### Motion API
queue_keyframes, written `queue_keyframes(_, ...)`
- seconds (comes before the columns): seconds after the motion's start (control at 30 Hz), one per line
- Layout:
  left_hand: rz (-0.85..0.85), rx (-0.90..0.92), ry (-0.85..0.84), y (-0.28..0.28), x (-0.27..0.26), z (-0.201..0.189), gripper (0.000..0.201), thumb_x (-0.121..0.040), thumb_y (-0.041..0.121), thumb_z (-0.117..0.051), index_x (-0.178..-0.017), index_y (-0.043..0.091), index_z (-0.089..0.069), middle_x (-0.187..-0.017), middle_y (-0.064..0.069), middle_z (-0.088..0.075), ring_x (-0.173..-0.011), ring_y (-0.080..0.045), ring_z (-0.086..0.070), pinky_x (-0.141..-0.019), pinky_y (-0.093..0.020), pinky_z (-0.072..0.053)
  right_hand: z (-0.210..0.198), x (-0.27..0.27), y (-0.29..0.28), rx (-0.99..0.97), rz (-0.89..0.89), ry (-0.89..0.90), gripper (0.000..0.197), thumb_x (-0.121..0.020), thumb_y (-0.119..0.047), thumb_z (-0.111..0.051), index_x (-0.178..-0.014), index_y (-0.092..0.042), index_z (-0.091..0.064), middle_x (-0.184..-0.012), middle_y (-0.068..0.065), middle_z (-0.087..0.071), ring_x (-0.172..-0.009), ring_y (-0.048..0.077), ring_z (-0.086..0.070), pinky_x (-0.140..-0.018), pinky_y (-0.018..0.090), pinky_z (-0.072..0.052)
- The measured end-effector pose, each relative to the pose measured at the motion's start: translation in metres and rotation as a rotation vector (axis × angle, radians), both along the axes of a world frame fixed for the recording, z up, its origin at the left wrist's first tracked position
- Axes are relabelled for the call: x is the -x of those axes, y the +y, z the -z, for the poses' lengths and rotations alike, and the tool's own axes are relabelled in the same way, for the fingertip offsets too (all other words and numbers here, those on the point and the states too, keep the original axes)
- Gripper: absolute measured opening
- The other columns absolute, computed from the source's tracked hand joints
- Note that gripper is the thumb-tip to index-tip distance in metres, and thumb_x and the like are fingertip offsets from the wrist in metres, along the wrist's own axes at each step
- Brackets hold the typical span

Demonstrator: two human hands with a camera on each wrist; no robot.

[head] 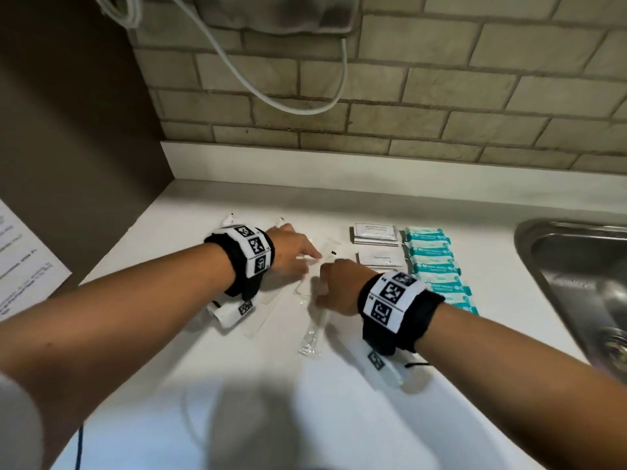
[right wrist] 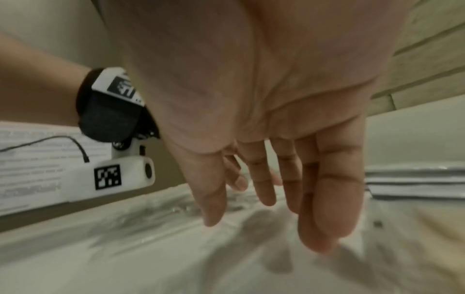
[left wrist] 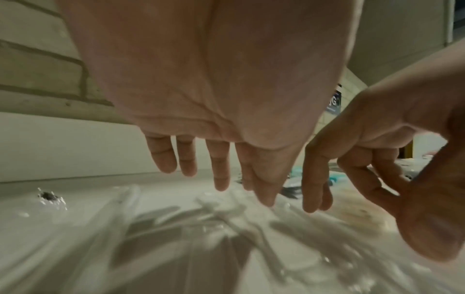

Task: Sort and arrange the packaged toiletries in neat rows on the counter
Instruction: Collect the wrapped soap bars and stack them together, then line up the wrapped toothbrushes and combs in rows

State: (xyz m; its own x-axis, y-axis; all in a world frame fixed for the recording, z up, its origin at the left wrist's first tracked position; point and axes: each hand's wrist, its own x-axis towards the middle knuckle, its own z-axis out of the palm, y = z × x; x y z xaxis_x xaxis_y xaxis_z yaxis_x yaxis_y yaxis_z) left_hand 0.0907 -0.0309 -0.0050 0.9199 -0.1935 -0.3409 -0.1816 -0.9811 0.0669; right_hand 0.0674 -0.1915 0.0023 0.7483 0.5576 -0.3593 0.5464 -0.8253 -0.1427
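Note:
Several long clear-wrapped packets (head: 311,334) lie loosely in the middle of the white counter (head: 339,418). My left hand (head: 305,261) and right hand (head: 325,283) hover close together right over them, fingers straight and pointing down. In the left wrist view my left hand (left wrist: 221,179) holds nothing, its fingertips just above the clear packets (left wrist: 201,228). My right hand (right wrist: 264,208) likewise hangs with empty fingers over the blurred clear packets (right wrist: 176,228). To the right sit two stacks of white sachets (head: 375,234) and a neat row of teal packets (head: 434,262).
A steel sink (head: 576,266) cuts into the counter at the right. A printed sheet (head: 23,256) hangs on the brown side wall at the left. A white cable (head: 281,100) droops along the brick backsplash. Bare counter extends toward me.

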Motion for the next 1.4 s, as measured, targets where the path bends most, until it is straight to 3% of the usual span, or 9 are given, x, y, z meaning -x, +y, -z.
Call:
queue_keyframes(0.13,0.043,-0.072,0.06,-0.004,-0.005,0.021,0.058,-0.08,0.068,-0.051,-0.135,0.052,-0.042,-0.13,0.006,-0.052,-0.121,-0.024,-0.043,-0.099,-0.047,-0.039,0.013,0.01,0.007,-0.002,0.151,0.065,0.062,-0.082,-0.034,-0.071,-0.132,-0.008,-0.044,-0.121,0.012,-0.059,-0.11,0.028,-0.06,-0.086,0.034,-0.052)
queue_keyframes(0.47,0.028,0.067,-0.022,0.006,-0.01,0.02,0.06,-0.089,0.057,-0.049,-0.145,0.037,-0.038,-0.138,0.0,-0.051,-0.132,-0.031,-0.034,-0.109,-0.048,-0.021,0.008,0.005,0.005,-0.179,0.445,0.011,0.046,-0.086,-0.005,-0.057,-0.128,-0.003,-0.038,-0.123,0.016,-0.056,-0.111,0.032,-0.059,-0.078,0.032,-0.046)
queue_keyframes(0.63,-0.159,0.061,-0.166,0.048,0.001,0.015,0.061,-0.078,0.06,-0.063,-0.124,0.023,-0.053,-0.124,-0.001,-0.052,-0.118,-0.023,-0.046,-0.092,-0.037,-0.042,-0.005,-0.005,0.002,-0.339,0.491,-0.062,0.052,-0.083,0.001,-0.057,-0.131,-0.003,-0.037,-0.123,0.015,-0.055,-0.106,0.031,-0.058,-0.076,0.03,-0.045)
queue_keyframes(0.77,-0.334,-0.048,-0.068,0.076,0.014,0.02,0.062,-0.074,0.055,-0.069,-0.114,0.01,-0.056,-0.112,-0.008,-0.059,-0.101,-0.026,-0.058,-0.088,-0.035,-0.047,-0.005,-0.008,0.01,-0.355,0.447,-0.06,0.044,-0.083,0.002,-0.056,-0.123,-0.004,-0.04,-0.118,0.015,-0.056,-0.101,0.031,-0.059,-0.078,0.034,-0.05)
queue_keyframes(0.9,-0.422,0.067,-0.07,0.084,0.02,0.013,0.027,-0.078,0.031,-0.069,-0.086,0.007,-0.075,-0.088,-0.008,-0.072,-0.086,-0.024,-0.064,-0.083,-0.032,-0.049,-0.001,-0.01,0.026,-0.373,0.387,-0.06,0.042,-0.082,0.002,-0.057,-0.12,-0.005,-0.04,-0.11,0.015,-0.058,-0.096,0.03,-0.059,-0.074,0.034,-0.048)
queue_keyframes(1.0,-0.474,0.197,-0.137,0.09,0.023,0.005,0.018,-0.079,0.024,-0.071,-0.09,0.009,-0.075,-0.096,-0.007,-0.07,-0.09,-0.022,-0.065,-0.079,-0.026,-0.051,0.0,-0.014,0.04,-0.425,0.357,-0.062,0.041,-0.082,0.0,-0.059,-0.118,-0.006,-0.04,-0.108,0.013,-0.058,-0.091,0.028,-0.055,-0.073,0.033,-0.045)
queue_keyframes(1.1,-0.562,0.458,-0.25,0.098,0.029,-0.008,0.012,-0.083,0.016,-0.071,-0.093,0.01,-0.07,-0.074,0.0,-0.065,-0.067,-0.017,-0.06,-0.066,-0.021,-0.047,0.0,-0.017,0.059,-0.502,0.343,-0.04,0.042,-0.084,-0.001,-0.059,-0.121,-0.007,-0.039,-0.108,0.012,-0.057,-0.083,0.026,-0.054,-0.068,0.032,-0.043)
queue_keyframes(1.27,-0.627,0.709,-0.369,0.124,0.048,-0.019,0.01,-0.085,0.009,-0.07,-0.092,0.01,-0.062,-0.068,-0.002,-0.057,-0.062,-0.024,-0.062,-0.072,-0.036,-0.058,0.004,-0.018,0.089,-0.582,0.322,-0.026,0.046,-0.085,0.0,-0.059,-0.124,-0.01,-0.036,-0.111,0.014,-0.055,-0.085,0.026,-0.052,-0.068,0.033,-0.043)
queue_keyframes(1.4,-0.693,0.691,-0.393,0.166,0.061,-0.006,0.021,-0.083,0.007,-0.072,-0.077,0.02,-0.056,-0.068,-0.004,-0.058,-0.057,-0.026,-0.063,-0.068,-0.042,-0.06,0.009,-0.015,0.113,-0.603,0.299,0.004,0.045,-0.085,0.0,-0.059,-0.123,-0.01,-0.035,-0.108,0.013,-0.054,-0.079,0.029,-0.057,-0.067,0.039,-0.051)
